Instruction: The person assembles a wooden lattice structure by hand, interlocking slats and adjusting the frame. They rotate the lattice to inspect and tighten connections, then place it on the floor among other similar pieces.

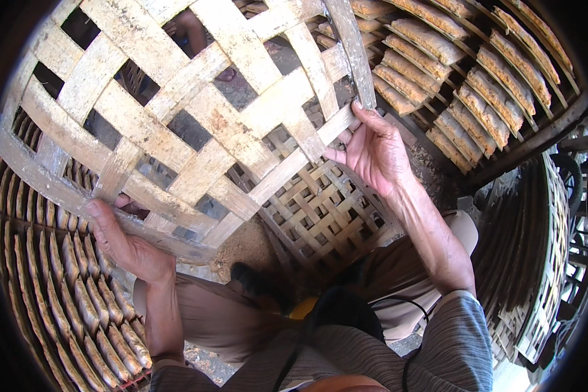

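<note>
A large woven bamboo tray point(170, 124) with wide square gaps is lifted up in front of me, tilted, filling the upper left. My left hand point(127, 245) grips its lower rim, thumb on the near side and fingers partly hidden behind the slats. My right hand point(375, 150) holds the tray's right edge, thumb against the rim and fingertips at a slat. Below it, between my knees, a second woven tray point(323, 209) with smaller gaps leans at a slant. No items lie on the face of the raised tray.
Racks of long brown-and-white pieces on slats stand at the left point(78, 307) and the upper right point(470, 85). Stacked woven trays point(529, 261) stand at the right. Brown crumbs point(245, 245) lie on the floor. Through the gaps, another person's hand point(188, 29) shows.
</note>
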Motion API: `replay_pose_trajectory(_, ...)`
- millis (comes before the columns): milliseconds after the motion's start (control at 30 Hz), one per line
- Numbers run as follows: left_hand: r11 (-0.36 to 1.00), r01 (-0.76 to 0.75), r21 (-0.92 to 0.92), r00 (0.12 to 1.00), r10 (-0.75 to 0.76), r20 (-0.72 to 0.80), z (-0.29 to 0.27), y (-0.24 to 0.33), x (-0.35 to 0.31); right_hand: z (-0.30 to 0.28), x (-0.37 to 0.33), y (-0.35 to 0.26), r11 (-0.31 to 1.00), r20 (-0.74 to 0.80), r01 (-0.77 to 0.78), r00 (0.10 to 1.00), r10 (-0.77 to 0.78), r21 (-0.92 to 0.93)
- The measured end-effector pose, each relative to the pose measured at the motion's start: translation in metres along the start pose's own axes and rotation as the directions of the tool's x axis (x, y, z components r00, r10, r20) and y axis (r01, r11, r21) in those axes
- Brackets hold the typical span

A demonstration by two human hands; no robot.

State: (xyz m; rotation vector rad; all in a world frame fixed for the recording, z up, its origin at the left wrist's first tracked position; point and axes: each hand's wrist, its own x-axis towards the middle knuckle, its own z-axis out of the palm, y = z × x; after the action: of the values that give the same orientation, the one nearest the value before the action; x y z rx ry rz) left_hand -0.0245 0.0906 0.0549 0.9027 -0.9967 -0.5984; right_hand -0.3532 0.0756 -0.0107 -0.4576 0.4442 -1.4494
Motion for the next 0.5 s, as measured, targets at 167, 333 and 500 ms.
replay_pose_trajectory(167,1.000,-0.007,0.024,1.000,0.007,-0.002,-0.003,0.000,0.004,-0.014,-0.001,-0.018,0.992,0.067,-0.023,0.997,0.032,-0.126)
replay_pose_trajectory(333,1.000,0.011,-0.009,0.998,-0.012,-0.065,0.006,0.007,0.002,0.001,0.000,-0.021,0.942,0.041,0.133,0.991,-0.127,-0.308)
replay_pose_trajectory(500,0.998,-0.022,0.053,0.999,0.020,0.038,0.008,0.007,0.014,0.001,-0.008,-0.028,0.396,0.080,0.217,0.939,-0.335,-0.892)
